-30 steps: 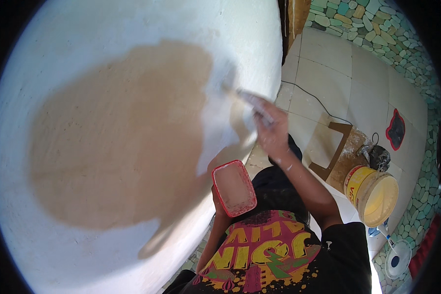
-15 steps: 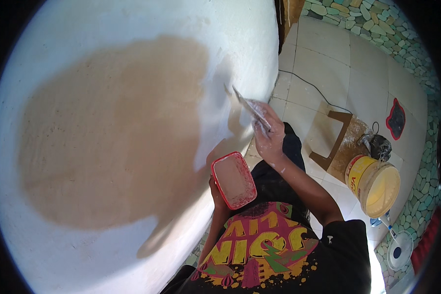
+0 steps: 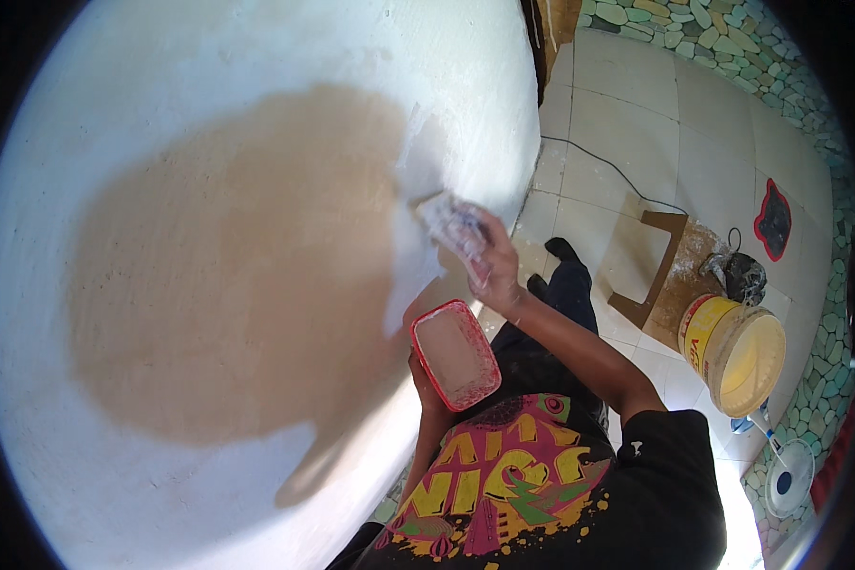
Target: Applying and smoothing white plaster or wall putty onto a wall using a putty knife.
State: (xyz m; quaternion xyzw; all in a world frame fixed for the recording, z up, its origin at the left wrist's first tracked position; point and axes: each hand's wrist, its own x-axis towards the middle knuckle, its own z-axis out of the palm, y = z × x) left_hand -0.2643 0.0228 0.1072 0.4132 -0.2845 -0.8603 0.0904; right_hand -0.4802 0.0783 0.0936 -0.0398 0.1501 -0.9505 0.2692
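Observation:
My right hand point(image 3: 499, 266) is closed round a flat putty knife point(image 3: 449, 224), smeared white. The tool's broad face shows, and its far edge is at the white wall point(image 3: 190, 494); I cannot tell whether it presses on it. White smears mark the fingers. Low in front of my body, my left hand point(image 3: 426, 388) grips a rectangular red-rimmed tub point(image 3: 454, 353) from its left side. Pale, smooth paste lies in the tub, and dried splashes coat its inner wall. Most of the left fingers are hidden behind the tub.
On the right a brown low bench point(image 3: 670, 285) stands on the tiled floor point(image 3: 627, 76), with a black bag point(image 3: 743, 278) by it. A yellow-and-white bucket point(image 3: 731, 351), a fan point(image 3: 788, 480) and a red-edged dark mat point(image 3: 774, 220) are nearby. A cable point(image 3: 617, 176) crosses the tiles.
My right hand has moved left and down toward the wall, and the putty knife has turned from edge-on to showing its face. The tub in my left hand stays nearly in place.

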